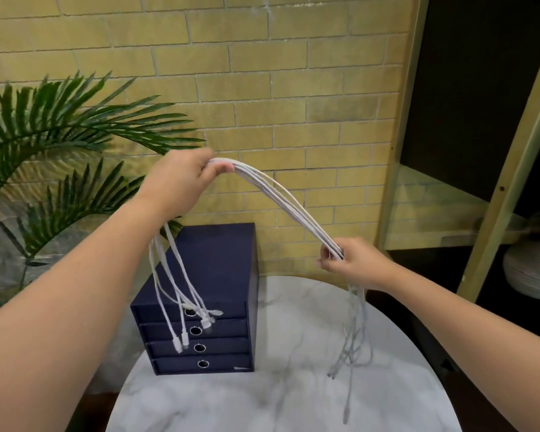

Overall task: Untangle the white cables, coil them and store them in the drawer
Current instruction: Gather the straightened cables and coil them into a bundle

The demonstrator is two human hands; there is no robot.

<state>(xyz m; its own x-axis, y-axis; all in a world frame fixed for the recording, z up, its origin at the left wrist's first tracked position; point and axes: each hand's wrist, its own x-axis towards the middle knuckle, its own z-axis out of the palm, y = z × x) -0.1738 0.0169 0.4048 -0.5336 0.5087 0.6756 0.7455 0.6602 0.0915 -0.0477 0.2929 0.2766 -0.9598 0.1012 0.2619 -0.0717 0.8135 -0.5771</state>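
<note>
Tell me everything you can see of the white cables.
The white cables are several thin, smooth cords bunched together, gripped in the air as an arch between the left hand, higher, and the right hand, lower. Loose ends with plugs hang below each hand: one set in front of the navy drawer unit, the other over the marble table.

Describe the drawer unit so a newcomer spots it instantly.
On the round marble table, by the yellow brick wall, stands a navy drawer unit. Four stacked drawers with round ring pulls set it apart from the palm beside it.
</note>
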